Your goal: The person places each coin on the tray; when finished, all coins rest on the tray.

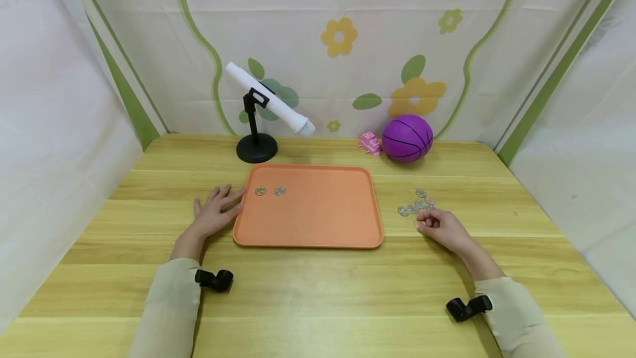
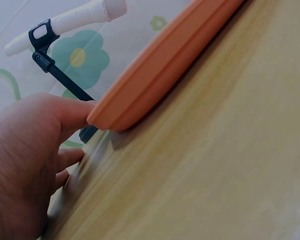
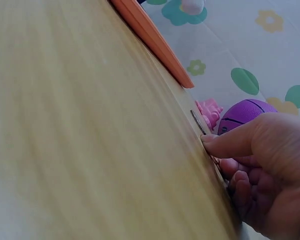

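An orange tray (image 1: 308,220) lies on the table with two silver coins on it, one (image 1: 260,191) near its left edge and another (image 1: 280,191) just to the right. My left hand (image 1: 216,214) rests beside the tray, fingers spread, some touching its left rim. To the right of the tray is a loose cluster of silver coins (image 1: 412,209) and a copper coin (image 1: 430,201). At the near side of this cluster my right hand (image 1: 444,230) pinches another copper coin (image 1: 419,224) at table level; the fingers partly hide it.
Behind the tray stands a white microphone (image 1: 283,109) on a black stand (image 1: 256,148). A pink toy train (image 1: 370,143) and a purple ball (image 1: 408,138) sit at the back right. Patterned cloth (image 1: 298,15) hangs along the table's back edge.
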The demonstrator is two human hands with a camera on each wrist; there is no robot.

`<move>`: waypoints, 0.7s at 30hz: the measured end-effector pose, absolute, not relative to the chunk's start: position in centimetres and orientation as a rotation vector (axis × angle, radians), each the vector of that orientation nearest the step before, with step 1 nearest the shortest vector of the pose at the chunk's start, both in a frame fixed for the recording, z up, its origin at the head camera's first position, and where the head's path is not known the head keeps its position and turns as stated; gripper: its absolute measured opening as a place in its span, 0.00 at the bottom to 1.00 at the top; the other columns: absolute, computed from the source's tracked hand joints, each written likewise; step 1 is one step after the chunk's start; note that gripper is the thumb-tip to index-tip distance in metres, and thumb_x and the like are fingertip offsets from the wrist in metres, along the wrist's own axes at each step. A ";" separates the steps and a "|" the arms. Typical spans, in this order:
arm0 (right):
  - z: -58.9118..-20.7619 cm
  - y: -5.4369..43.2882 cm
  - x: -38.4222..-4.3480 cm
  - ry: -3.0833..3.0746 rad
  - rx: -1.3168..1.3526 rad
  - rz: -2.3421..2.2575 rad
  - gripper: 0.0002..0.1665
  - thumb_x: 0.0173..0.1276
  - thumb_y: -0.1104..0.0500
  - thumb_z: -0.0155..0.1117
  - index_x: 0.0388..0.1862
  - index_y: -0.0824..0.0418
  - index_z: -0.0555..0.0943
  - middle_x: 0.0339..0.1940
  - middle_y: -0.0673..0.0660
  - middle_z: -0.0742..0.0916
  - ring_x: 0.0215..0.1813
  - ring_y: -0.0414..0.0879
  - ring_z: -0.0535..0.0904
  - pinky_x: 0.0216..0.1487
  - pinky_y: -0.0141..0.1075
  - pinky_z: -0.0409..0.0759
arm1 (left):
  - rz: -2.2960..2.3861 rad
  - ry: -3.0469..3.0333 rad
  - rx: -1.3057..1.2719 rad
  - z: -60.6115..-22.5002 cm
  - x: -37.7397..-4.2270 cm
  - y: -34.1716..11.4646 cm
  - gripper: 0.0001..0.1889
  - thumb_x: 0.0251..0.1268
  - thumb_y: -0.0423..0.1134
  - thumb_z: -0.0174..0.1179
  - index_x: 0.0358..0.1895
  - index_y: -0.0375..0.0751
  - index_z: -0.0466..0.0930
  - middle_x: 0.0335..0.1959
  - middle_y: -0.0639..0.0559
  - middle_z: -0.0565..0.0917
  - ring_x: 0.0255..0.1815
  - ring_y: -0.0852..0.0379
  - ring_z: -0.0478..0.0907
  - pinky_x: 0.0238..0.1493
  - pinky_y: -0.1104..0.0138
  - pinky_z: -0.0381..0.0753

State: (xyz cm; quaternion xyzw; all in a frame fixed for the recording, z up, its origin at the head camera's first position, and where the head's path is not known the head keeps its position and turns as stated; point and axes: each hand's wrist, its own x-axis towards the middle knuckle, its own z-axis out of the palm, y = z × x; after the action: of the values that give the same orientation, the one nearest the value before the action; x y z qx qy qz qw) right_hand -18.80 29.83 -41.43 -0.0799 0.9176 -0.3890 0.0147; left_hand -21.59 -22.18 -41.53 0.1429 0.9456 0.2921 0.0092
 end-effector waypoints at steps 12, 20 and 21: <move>-42.0 29.9 -18.3 2.918 -0.309 -1.265 0.12 0.55 0.63 0.63 0.35 0.68 0.74 0.34 0.60 0.76 0.29 0.43 0.66 0.27 0.29 0.66 | 0.896 2.963 0.448 -41.5 -21.6 -22.3 0.27 0.63 0.52 0.46 0.64 0.47 0.59 0.65 0.36 0.49 0.64 0.37 0.36 0.49 0.39 0.23; -42.1 30.0 -18.1 2.900 -0.347 -1.347 0.11 0.54 0.64 0.64 0.35 0.67 0.75 0.28 0.58 0.77 0.24 0.40 0.67 0.22 0.29 0.67 | 0.873 2.967 0.446 -41.5 -21.6 -22.2 0.27 0.63 0.52 0.45 0.64 0.47 0.59 0.65 0.36 0.49 0.64 0.37 0.37 0.49 0.38 0.24; -42.1 30.0 -18.1 2.891 -0.340 -1.357 0.11 0.54 0.64 0.64 0.35 0.67 0.75 0.28 0.58 0.78 0.24 0.40 0.67 0.23 0.29 0.68 | 0.873 2.967 0.445 -41.5 -21.6 -22.2 0.27 0.63 0.52 0.45 0.64 0.47 0.59 0.65 0.36 0.49 0.64 0.37 0.37 0.49 0.38 0.24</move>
State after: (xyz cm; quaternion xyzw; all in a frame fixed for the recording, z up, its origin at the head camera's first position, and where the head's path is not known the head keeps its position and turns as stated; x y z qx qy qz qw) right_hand -18.14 30.01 -42.11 -0.1059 0.8996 -0.4223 -0.0348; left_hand -21.60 -22.22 -41.51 0.1424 0.9495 0.2794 0.0083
